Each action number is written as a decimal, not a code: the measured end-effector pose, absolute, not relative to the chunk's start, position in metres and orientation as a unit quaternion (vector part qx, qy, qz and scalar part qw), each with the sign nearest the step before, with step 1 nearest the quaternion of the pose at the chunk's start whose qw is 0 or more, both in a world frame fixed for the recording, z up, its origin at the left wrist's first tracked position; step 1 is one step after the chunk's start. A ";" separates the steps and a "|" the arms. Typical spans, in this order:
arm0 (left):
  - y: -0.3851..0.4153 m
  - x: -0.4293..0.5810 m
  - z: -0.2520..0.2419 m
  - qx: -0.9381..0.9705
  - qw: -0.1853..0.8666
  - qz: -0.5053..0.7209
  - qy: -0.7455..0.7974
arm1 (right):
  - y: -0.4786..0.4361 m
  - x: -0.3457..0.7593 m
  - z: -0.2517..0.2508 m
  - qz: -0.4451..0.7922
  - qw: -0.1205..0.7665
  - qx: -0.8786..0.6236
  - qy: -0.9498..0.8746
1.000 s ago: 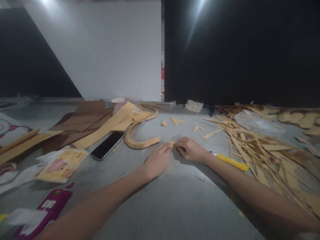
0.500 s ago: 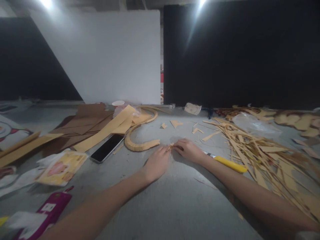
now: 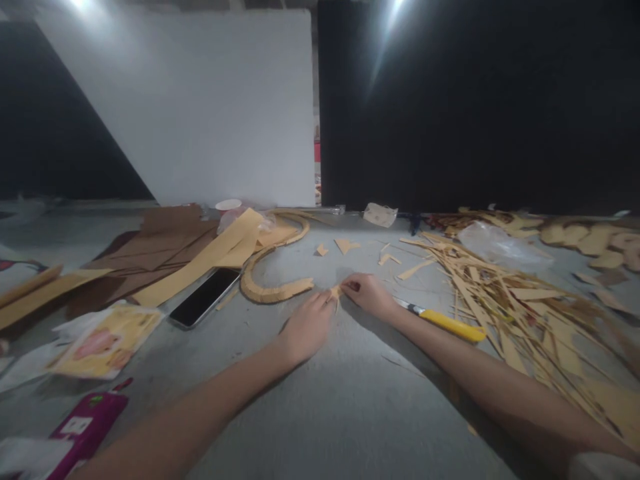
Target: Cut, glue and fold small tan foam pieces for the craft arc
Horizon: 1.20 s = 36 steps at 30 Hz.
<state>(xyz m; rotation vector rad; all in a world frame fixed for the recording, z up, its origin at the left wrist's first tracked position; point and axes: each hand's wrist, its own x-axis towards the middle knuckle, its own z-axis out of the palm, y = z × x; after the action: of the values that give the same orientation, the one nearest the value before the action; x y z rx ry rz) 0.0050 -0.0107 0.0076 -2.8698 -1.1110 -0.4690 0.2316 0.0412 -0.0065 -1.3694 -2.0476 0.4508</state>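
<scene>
My left hand [image 3: 309,324] rests low over the grey table, its fingertips closed on a small tan piece [image 3: 336,292] of sheet material. On the piece's right side, my right hand [image 3: 369,295] is closed in a pinch at its edge. The fingers partly cover the piece, so its full shape is hidden. Just left of my left fingers ends a curved tan strip [image 3: 265,293], built up in an S-like bend. A yellow utility knife [image 3: 453,325] lies beside my right forearm, its front part toward my right hand.
Tan offcuts and thin strips [image 3: 505,300] pile up at right, near a clear plastic bag [image 3: 500,245]. Small scraps [image 3: 345,246] lie beyond my hands. At left are a phone [image 3: 204,298], brown sheets [image 3: 173,233], a tissue pack [image 3: 107,340] and a magenta object [image 3: 90,427].
The view has shifted slightly, moving the scene a little left. My right hand has turned somewhat, and more of the small tan piece shows between my hands.
</scene>
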 end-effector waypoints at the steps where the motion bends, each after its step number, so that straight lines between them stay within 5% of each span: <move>1: -0.011 0.005 0.007 -0.921 0.015 -0.150 -0.359 | 0.041 0.231 -0.006 0.172 0.312 -0.520 -0.776; 12: -0.009 0.005 0.005 -0.928 0.057 -0.125 -0.347 | 0.035 0.244 0.005 0.016 0.235 -0.312 -0.920; 36: -0.008 0.007 0.014 -0.928 0.030 -0.121 -0.351 | 0.026 0.243 0.016 0.107 0.222 -0.295 -0.923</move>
<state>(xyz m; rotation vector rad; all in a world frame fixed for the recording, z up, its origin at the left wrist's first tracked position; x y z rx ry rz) 0.0069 -0.0085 0.0137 -2.8611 -1.0809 -0.3731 0.2431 0.0264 0.0160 -0.8157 -2.5494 0.2961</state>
